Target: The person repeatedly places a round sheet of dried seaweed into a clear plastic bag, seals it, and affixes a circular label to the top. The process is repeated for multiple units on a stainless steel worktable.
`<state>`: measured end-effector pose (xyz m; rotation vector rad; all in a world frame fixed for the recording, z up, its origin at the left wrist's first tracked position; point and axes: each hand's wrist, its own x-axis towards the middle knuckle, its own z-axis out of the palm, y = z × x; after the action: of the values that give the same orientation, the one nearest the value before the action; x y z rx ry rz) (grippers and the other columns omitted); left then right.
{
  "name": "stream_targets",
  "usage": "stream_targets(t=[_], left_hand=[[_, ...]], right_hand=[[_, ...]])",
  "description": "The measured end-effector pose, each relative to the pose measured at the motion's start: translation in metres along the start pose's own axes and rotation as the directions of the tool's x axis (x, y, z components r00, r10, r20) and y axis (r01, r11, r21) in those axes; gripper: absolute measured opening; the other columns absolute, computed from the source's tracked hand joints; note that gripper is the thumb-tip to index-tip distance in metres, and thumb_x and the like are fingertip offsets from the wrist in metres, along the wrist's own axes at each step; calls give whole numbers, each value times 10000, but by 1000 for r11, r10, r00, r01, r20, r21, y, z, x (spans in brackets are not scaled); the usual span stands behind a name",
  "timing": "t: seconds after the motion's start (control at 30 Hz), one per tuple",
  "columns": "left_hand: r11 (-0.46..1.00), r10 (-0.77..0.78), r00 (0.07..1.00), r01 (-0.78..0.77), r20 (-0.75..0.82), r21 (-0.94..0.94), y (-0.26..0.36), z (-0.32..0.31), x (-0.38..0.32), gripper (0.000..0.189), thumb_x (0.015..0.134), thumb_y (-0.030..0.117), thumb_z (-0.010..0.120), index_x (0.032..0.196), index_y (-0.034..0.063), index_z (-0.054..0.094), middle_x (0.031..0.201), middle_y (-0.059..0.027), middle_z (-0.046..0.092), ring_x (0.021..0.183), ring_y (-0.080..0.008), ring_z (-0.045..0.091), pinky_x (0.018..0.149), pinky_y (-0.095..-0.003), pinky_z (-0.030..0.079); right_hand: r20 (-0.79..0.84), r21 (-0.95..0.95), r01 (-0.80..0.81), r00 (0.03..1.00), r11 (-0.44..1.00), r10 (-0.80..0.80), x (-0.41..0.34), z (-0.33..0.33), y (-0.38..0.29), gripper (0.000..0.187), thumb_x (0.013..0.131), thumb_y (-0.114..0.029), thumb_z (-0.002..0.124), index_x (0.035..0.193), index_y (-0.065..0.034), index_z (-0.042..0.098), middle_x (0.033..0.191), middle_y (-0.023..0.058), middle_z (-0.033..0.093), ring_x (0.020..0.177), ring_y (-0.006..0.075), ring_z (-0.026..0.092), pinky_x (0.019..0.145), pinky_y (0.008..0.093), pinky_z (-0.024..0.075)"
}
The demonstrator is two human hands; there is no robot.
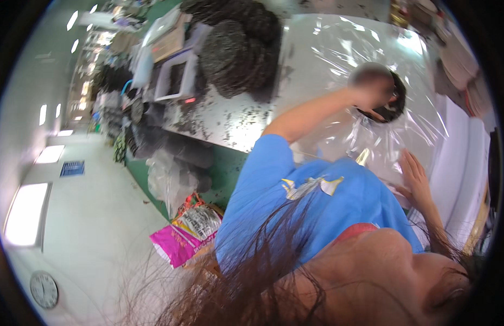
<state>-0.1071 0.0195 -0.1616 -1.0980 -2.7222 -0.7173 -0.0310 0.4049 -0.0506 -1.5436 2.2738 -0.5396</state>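
Note:
My left hand (370, 91) reaches onto a dark round piece (399, 100) lying on or under crinkled clear plastic film (337, 45). A blur covers most of this hand, so its finger pose and any grip are hidden. My right hand (415, 175) rests near the film's lower right side, palm down, its fingers extended and slightly apart. The film spreads over a pale work surface in front of my blue shirt. Stacks of dark, rough round sheets (225, 57) stand to the left of the film.
White rectangular trays (191, 75) sit beyond the dark stacks. Dark crumbs lie scattered on the metal tabletop (219, 118). Below are a translucent plastic bag (166, 179) and a pink printed bag (180, 244). Pale stacked material (459, 73) stands at the right.

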Motion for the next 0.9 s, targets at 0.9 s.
stream_targets(t=[0.9], left_hand=[[904, -385, 809, 235, 443, 358, 31, -16, 27, 850, 894, 489, 612, 1621, 390, 182, 1700, -161, -100, 1551, -445, -81, 1116, -777, -37]], right_hand=[[-446, -309, 23, 880, 951, -166, 148, 5, -30, 650, 746, -234, 784, 1301, -23, 519, 1393, 160, 497, 1293, 341, 474, 1112, 464, 357]])
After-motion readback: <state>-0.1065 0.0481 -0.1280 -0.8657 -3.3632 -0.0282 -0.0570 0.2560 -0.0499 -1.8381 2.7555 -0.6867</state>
